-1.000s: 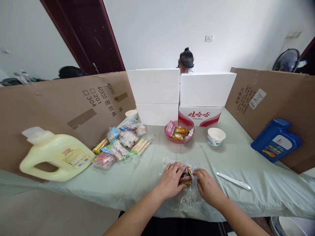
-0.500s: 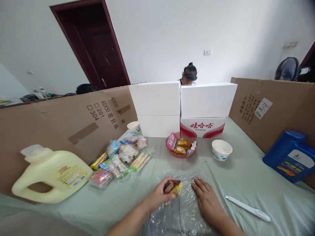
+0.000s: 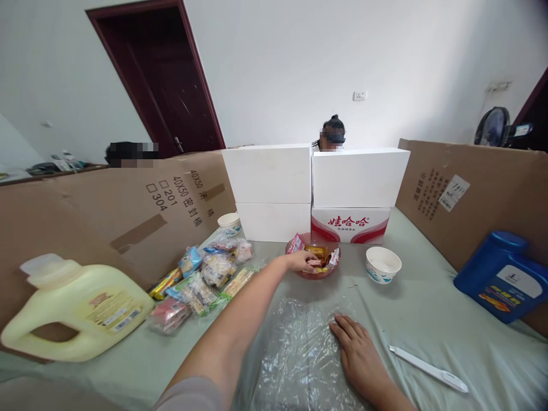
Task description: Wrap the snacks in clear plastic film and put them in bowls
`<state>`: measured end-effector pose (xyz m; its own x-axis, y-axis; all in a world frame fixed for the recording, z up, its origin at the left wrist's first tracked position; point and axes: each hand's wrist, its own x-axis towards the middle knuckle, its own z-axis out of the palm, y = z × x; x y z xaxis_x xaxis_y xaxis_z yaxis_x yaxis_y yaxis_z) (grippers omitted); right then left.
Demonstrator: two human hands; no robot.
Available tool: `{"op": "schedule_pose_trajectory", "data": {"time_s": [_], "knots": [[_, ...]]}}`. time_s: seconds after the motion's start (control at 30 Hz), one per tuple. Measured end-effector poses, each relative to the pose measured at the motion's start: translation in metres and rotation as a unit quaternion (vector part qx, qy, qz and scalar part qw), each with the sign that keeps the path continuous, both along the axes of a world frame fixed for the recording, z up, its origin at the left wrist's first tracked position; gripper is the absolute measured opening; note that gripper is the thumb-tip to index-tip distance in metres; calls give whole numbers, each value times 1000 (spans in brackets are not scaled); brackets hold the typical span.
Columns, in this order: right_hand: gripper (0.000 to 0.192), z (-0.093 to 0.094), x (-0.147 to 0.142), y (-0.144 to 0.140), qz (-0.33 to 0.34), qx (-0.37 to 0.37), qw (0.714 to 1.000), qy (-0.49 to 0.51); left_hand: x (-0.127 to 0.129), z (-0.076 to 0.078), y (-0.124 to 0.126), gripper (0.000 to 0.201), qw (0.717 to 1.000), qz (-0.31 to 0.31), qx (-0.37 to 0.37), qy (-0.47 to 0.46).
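My left hand [image 3: 301,261] reaches forward over the reddish see-through bowl [image 3: 319,275]. Its fingers close on a brown-and-yellow snack packet [image 3: 314,263], partly hidden by them, among the bowl's contents. Beside it lie a gold-brown packet [image 3: 315,251], a pink packet [image 3: 295,244] and a white packet [image 3: 334,258]. My right hand [image 3: 357,351] rests flat, fingers stretched out, on the right side of a crumpled clear plastic bag [image 3: 306,354].
Several wrapped snacks [image 3: 203,279] are heaped at left near a yellow jug [image 3: 85,311] and a paper bowl [image 3: 230,222]. At right are another paper bowl [image 3: 383,265], a white utility knife [image 3: 428,368] and a blue bottle [image 3: 500,279]. White boxes [image 3: 274,194] and cardboard [image 3: 162,211] border the table. A person sits behind.
My left hand has moved forward from above the plastic bag to the bowl, carrying the brown-and-yellow packet. My right hand has stayed on the plastic. The view has shifted slightly.
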<state>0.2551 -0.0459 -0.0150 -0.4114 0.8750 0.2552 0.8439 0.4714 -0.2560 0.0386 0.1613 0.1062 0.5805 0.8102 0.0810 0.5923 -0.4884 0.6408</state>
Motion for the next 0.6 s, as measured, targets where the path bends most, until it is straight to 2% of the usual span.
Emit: {"op": "schedule_pose_trajectory", "data": {"time_s": [0.07, 0.2, 0.33, 0.43, 0.5, 0.53, 0.6], "knots": [[56, 1, 0, 0, -3, -1, 1000, -3, 1, -1, 7, 22, 999, -18, -1, 48], [56, 2, -1, 0, -4, -1, 1000, -6, 1, 1, 10, 10, 993, -13, 42, 108], [55, 2, 0, -1, -4, -5, 1000, -8, -3, 11, -10, 7, 985, 20, 110, 131], [54, 2, -1, 0, -9, -7, 1000, -16, 2, 8, -55, 21, 977, 47, 166, 124], [54, 3, -2, -1, -12, -7, 1000, -21, 8, -8, -98, 28, 975, 28, 185, 119], [54, 4, -3, -1, -14, -7, 1000, -24, 10, -20, -120, 27, 975, -10, 187, 119], [52, 5, -4, -1, -15, -7, 999, -30, 9, -48, -159, 29, 963, -123, 210, 113]]}}
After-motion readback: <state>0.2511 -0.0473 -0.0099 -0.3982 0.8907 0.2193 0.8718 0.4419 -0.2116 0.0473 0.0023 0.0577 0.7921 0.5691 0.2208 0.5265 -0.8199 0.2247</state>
